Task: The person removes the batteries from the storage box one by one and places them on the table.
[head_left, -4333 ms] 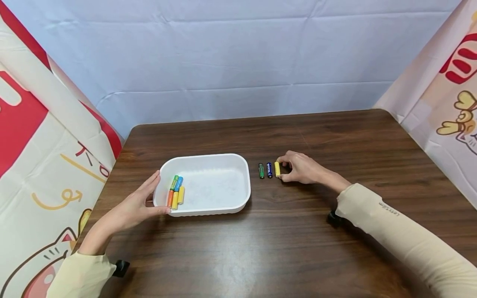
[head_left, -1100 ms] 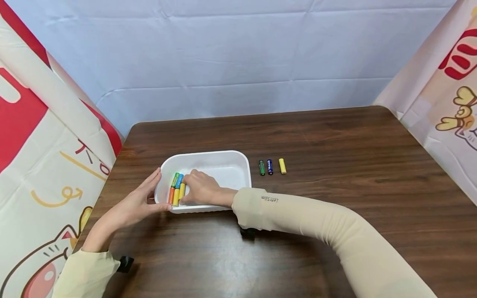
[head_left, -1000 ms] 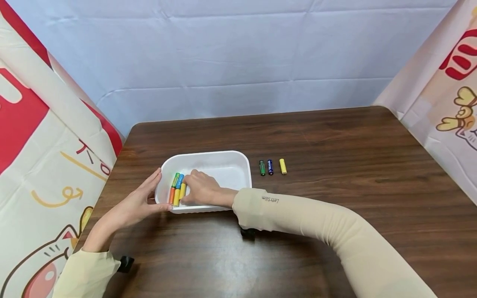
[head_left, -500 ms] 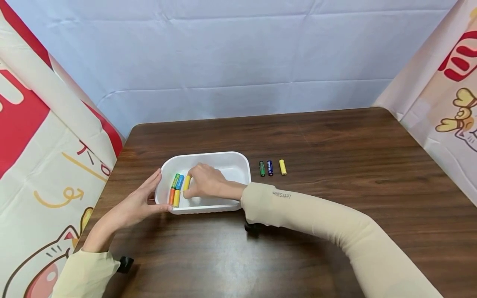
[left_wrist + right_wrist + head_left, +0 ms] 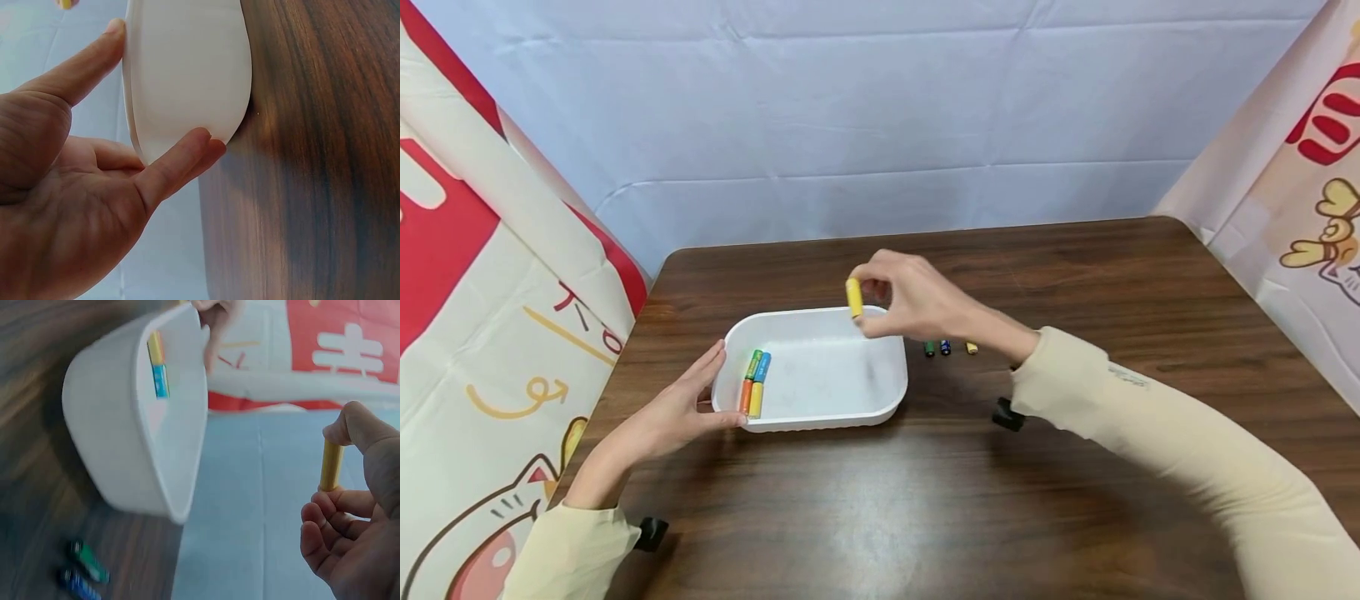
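My right hand [image 5: 917, 296] pinches a yellow battery [image 5: 854, 298] by its two ends, thumb below and finger above, raised over the tray's far right corner. In the right wrist view the same yellow battery [image 5: 330, 465] stands between thumb and fingertip. My left hand [image 5: 681, 400] rests spread on the left end of the white tray [image 5: 820, 421], its fingers fairly straight along the wall and rim. Inside the tray, at the left, lie a green battery [image 5: 753, 364], a blue battery [image 5: 763, 367], an orange battery [image 5: 746, 397] and a yellow one, side by side in two short rows.
Right of the tray on the brown wooden table [image 5: 820, 517] lie a green battery [image 5: 929, 348], a dark blue battery [image 5: 945, 348] and another yellow battery [image 5: 972, 348], partly hidden by my right arm. Cloth curtains [image 5: 865, 125] surround the table's back and sides.
My right hand has set one yellow battery on the table, then taken the loose yellow one from the tray's left group and lifted it rightward. The left hand and tray stay nearly still.
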Demonstrator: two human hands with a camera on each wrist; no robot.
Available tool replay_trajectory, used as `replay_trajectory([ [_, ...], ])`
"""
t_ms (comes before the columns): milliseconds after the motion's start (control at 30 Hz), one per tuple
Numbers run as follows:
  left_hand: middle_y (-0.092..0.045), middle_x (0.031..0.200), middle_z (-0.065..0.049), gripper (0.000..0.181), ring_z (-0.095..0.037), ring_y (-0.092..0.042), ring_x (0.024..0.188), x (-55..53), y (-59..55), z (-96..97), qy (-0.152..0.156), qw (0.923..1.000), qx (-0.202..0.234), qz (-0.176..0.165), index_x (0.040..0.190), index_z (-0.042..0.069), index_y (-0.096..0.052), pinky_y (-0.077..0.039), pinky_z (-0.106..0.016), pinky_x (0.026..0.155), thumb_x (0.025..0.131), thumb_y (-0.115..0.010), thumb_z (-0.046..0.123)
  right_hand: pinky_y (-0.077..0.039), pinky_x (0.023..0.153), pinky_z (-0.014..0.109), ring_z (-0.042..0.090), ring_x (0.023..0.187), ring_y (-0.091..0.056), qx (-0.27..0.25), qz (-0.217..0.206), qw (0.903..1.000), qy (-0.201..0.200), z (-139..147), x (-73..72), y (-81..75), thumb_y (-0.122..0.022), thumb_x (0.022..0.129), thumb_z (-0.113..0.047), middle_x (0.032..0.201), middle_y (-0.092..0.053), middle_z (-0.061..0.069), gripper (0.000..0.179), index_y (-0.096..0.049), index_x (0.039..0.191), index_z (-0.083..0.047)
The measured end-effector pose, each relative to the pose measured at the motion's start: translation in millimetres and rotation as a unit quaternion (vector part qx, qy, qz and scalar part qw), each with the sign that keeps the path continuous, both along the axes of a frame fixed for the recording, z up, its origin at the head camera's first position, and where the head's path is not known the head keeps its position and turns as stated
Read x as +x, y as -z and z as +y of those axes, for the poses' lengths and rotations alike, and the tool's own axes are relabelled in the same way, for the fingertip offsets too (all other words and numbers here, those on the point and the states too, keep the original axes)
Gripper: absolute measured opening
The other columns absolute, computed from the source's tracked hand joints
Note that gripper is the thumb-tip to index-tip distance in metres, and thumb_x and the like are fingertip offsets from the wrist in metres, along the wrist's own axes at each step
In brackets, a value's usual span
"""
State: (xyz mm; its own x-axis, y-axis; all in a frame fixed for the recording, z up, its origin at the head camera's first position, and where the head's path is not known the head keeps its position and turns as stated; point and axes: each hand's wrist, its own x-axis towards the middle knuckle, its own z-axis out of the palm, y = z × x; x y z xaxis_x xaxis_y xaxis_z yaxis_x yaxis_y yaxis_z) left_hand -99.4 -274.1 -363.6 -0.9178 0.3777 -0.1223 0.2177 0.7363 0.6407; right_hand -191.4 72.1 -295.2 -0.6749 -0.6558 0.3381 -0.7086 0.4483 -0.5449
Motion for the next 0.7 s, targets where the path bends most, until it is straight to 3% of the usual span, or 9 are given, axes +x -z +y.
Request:
replay_trajectory([
  [133,-0.004,0.155,-0.011,0.106,-0.027,-0.043,0.117,-0.2,-0.1,-0.9,-0.004,1.0,-0.003,-0.003,0.149,0.004,-0.012,-0.045,-0.041,0.091,0.074,-0.074,0.047,-0.046,0.067,0.025,0.013,0.079,-0.053,-0.009,0.019,0.9995,0.026,38,-3.9,-6.2,-0.074,0.071,-0.024,0.088,-0.055,-0.003,0.035,-0.065,0.104,-0.014],
  [267,-0.005,0.155,-0.01,0.106,-0.027,-0.041,0.12,-1.1,0.4,-0.1,-0.001,1.0,-0.006,0.001,0.149,0.005,-0.012,-0.045,-0.042,0.091,0.074,-0.074,0.047,-0.046,0.066,0.025,0.011,0.079,-0.052,0.007,0.031,0.9977,0.06,75,-6.9,0.3,-0.074,0.073,-0.024,0.09,-0.054,-0.005,0.035,-0.063,0.105,-0.016],
  [467,-0.006,0.155,-0.01,0.106,-0.027,-0.036,0.123,-1.6,0.5,1.2,-0.005,0.9999,-0.011,0.002,0.149,0.007,-0.012,-0.044,-0.042,0.092,0.073,-0.074,0.048,-0.047,0.068,0.03,0.012,0.081,-0.052,0.036,0.006,0.9951,0.092,116,-10.2,28.7,-0.073,0.075,-0.022,0.093,-0.055,-0.002,0.037,-0.062,0.109,-0.015],
  [700,-0.005,0.155,-0.011,0.106,-0.027,-0.041,0.119,-1.6,1.8,-0.7,-0.007,1.0,-0.004,-0.003,0.149,0.005,-0.012,-0.045,-0.042,0.09,0.073,-0.075,0.045,-0.045,0.068,0.035,0.017,0.081,-0.052,0.066,-0.031,0.9899,0.122,146,-15.1,71.7,-0.073,0.075,-0.017,0.094,-0.057,0.003,0.039,-0.062,0.112,-0.009],
])
